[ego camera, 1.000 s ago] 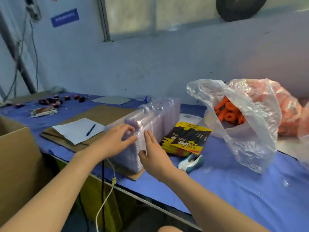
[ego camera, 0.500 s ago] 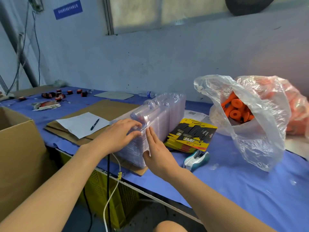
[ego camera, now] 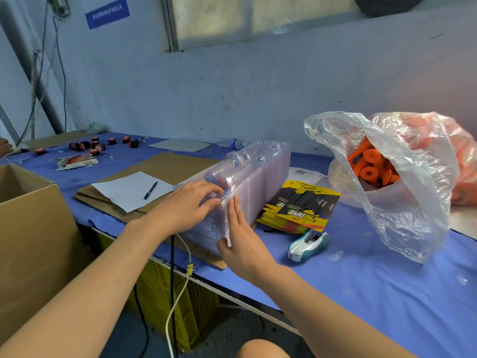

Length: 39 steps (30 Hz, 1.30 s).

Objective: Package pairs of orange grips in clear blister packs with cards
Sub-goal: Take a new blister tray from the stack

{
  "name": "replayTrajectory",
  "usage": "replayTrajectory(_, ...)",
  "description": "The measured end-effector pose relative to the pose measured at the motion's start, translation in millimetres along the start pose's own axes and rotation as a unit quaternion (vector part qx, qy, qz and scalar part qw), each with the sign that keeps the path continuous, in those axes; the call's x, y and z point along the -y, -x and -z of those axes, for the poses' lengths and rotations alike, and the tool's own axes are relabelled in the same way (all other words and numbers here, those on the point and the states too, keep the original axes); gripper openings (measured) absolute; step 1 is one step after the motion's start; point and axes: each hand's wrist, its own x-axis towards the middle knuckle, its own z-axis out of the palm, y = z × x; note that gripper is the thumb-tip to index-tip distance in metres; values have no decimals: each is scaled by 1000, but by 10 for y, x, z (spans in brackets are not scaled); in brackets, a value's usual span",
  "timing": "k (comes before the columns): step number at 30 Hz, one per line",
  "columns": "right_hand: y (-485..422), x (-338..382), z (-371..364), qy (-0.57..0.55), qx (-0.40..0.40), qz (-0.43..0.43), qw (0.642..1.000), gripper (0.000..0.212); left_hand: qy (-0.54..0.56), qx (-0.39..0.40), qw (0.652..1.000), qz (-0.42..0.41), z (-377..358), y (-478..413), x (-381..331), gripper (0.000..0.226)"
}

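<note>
Orange grips (ego camera: 369,169) were logged loose inside a large clear plastic bag (ego camera: 407,215), mouth open, at the right of the blue-covered table (ego camera: 374,301). We noted a second bag of orange parts (ego camera: 463,161) behind it, against the wall. An open cardboard box (ego camera: 33,241) stood off the table's near left edge.

A brown cardboard sheet (ego camera: 165,165) lay flat at the middle of the table. On its right end stood the stack of clear blister packs (ego camera: 260,174), set on edge in a row running away from us. A white paper sheet (ego camera: 126,188) lay on the cardboard's left part, with a black pen (ego camera: 151,190) on it.

We recorded the left hand (ego camera: 185,209) on the near end of the stack, its fingers curled over the top corner of the front packs and gripping them. The right hand (ego camera: 244,245) was flat, fingers straight and together, pressed against the stack's right side, with the thumb at the lower front corner.

A pile of yellow-and-black cards (ego camera: 303,206) lay just right of the stack, between it and the clear bag. A white-and-teal hand tool (ego camera: 308,244) sat just in front of the cards; we could not tell its exact type. Small red-and-black parts (ego camera: 95,145) were scattered at the far left.
</note>
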Motion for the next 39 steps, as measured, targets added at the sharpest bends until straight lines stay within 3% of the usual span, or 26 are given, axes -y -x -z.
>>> replayTrajectory(9, 5, -1, 75, 57, -5, 36, 998, 85, -28, 1, 1000, -3, 34, -9, -44, 32)
replayTrajectory(15, -20, 10, 164, 115, -1, 36, 993, 77, -141, -27, 989, -31, 71, 4, -45, 38)
replayTrajectory(18, -40, -20, 191, 146, 8, 45, 988, 74, -150, -3, 988, -38, 102, -4, -42, 45)
replayTrajectory(28, -38, -53, 202, 172, 25, 52, 983, 75, -168, 20, 984, -49, 182, -78, -37, 39)
replayTrajectory(39, -56, -95, 287, 239, 26, 75, 968, 75, -169, 3, 983, -75, 171, -137, 51, 34)
